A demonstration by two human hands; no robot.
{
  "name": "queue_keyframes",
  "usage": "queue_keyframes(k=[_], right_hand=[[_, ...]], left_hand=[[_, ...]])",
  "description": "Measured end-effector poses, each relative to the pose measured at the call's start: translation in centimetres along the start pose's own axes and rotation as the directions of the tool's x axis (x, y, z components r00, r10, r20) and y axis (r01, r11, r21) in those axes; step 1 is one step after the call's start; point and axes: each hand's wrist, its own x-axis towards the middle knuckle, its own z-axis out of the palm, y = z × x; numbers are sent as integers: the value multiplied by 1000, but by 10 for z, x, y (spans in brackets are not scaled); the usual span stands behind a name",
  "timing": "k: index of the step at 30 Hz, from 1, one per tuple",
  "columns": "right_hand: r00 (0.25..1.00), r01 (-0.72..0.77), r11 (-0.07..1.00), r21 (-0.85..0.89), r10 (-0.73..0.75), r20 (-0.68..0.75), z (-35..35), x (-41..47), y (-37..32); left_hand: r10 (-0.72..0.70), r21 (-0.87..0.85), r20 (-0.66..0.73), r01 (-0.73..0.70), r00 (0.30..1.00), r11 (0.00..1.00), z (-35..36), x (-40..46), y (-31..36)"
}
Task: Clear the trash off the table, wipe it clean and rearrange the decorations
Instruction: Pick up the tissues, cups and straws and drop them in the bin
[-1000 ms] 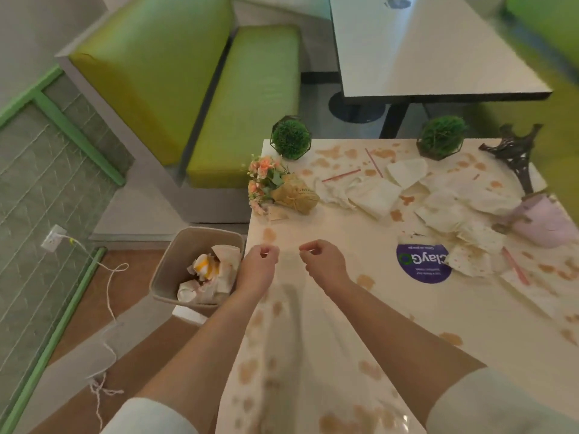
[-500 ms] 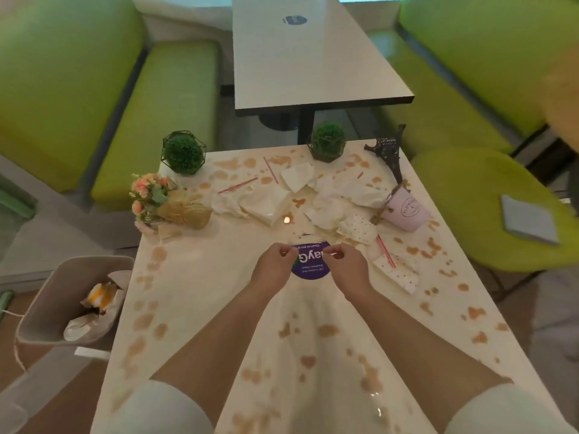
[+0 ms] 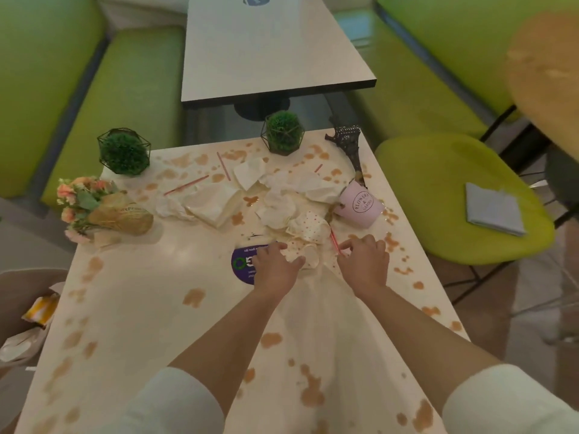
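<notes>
The cream table is blotched with brown stains. Crumpled white napkins and red straws litter its far half. My left hand rests with spread fingers on a dotted napkin, partly covering a purple sticker. My right hand has its fingers curled and pinches the near end of a red straw. Among the decorations are two green ball plants, a dark tower figurine, a toppled pink pot and a bouquet lying on its side.
A trash bin holding wrappers stands on the floor by the table's left edge. On the green chair to the right lies a grey folded cloth. Behind stand a second table and green benches.
My view has swung from the bin on the left to the table's middle. Both hands have moved forward from the near part of the table onto the dotted napkin and straw.
</notes>
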Motion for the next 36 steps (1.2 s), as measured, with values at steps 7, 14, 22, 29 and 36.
queue_keyframes(k=[7,14,22,29,36], right_hand=[[993,61,976,-211,-37,116,6,28,5],[988,65,952,-299,-19,155,10,36,6],[980,-101,991,-86,114,163,0,21,-12],[931,-308,903,300,221,289,10,-14,-44],[953,-221,757,615,35,301,19,-48,-105]], left_hand=[[-64,191,-62,74,996,979,18,12,7],[-99,254,-69,113,993,960,14,17,8],[-97,-144,-112,80,989,986,-2,10,2],[-132,-410,-91,83,987,908,-38,6,-17],[-142,-493,-148,51,979,869,-85,4,-69]])
